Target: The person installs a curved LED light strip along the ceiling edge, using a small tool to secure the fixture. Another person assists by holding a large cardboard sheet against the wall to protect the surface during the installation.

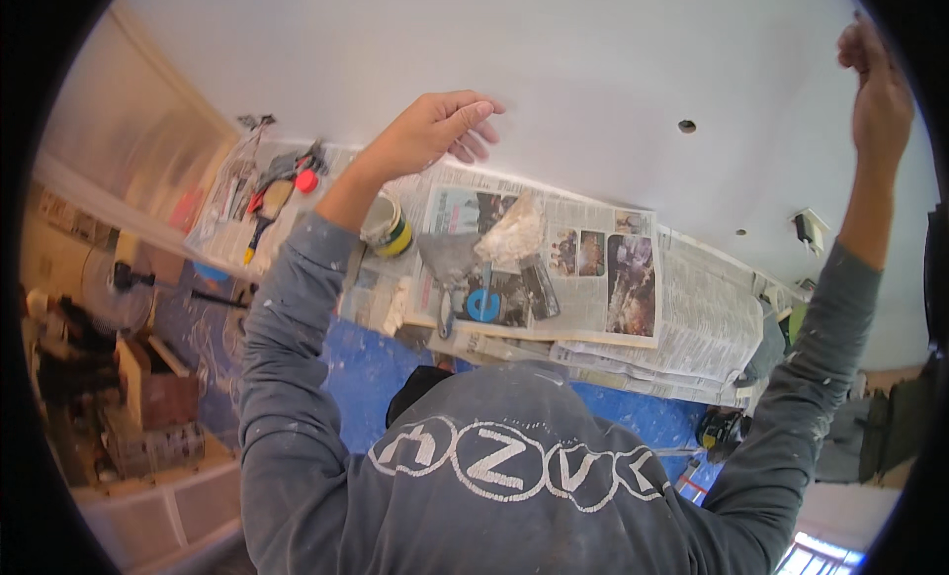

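Observation:
My left hand [440, 132] is raised in front of the white wall, with fingers loosely bent and apart and nothing visible in them. High at the far right, my right hand [880, 105] reaches up by the wall; its fingers are drawn together, and whatever they hold, if anything, is lost at the dark rim. Below lies a newspaper-covered surface [692, 308] bearing a lump of whitish plaster [514, 231], a wide grey scraper blade [450, 256] and a dark-bladed putty knife [540, 288]. A can with a yellow-green label [388, 227] stands just under my left wrist.
Left of the can lie a paintbrush [265, 219], a red cap [306, 181] and tangled cords. The wall has a round hole [687, 126] and an outlet box [811, 229]. Blue sheeting [361, 362] covers the floor; a fan [117, 283] and wooden boxes stand left.

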A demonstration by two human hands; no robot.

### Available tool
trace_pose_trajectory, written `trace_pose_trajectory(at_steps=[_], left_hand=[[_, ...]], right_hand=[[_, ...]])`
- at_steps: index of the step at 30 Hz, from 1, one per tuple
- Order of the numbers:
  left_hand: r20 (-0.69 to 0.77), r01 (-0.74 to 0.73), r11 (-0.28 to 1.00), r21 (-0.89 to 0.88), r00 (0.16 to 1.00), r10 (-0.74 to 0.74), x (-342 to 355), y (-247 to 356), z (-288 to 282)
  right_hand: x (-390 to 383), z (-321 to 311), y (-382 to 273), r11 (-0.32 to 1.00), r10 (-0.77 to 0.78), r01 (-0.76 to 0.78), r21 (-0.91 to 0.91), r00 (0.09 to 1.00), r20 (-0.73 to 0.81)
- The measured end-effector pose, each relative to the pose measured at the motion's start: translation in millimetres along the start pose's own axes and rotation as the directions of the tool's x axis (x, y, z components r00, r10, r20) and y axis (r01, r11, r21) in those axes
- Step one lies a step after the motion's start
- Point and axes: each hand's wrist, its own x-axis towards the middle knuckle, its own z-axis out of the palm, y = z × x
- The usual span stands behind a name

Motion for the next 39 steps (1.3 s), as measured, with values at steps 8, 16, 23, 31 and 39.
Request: trace_pose_trajectory(at_steps=[8, 16, 23, 31, 39], left_hand=[[-0.144, -0.027, 0.351, -0.936, 0.939, -0.313, -25.1, -82.1, 30.4], [-0.075, -0.097, -0.037, -0.995, 0.917, -0.393, -29.4, -194.4, 91.7], [-0.115, -0.121, 0.008, -0.993, 0.922, -0.369, 5.7, -164.1, 66.1], [-0.047, -0.034, 0.074, -0.997, 0.984, -0.172, 47.7, -133.9, 90.8], [0.162, 0.174, 0.168, -0.97, 0.983, -0.086, -12.2, -180.5, 198.9]], right_hand=[[-249.3, 245.5, -90.1, 0.659, 0.617, -0.62, 0.425, 0.769, 0.166], [-346.9, 374.5, -156.9, 0.733, 0.62, -0.669, 0.126, 0.732, 0.281], [-358.4, 341.8, -142.0, 0.56, 0.825, -0.796, -0.231, 0.512, 0.238], [-472.1, 124.0, -197.2, -0.106, 0.793, -0.789, -0.605, 0.3, -0.53], [-448.4, 173.2, -209.3, -0.078, 0.851, -0.909, -0.408, 0.153, -0.503]])
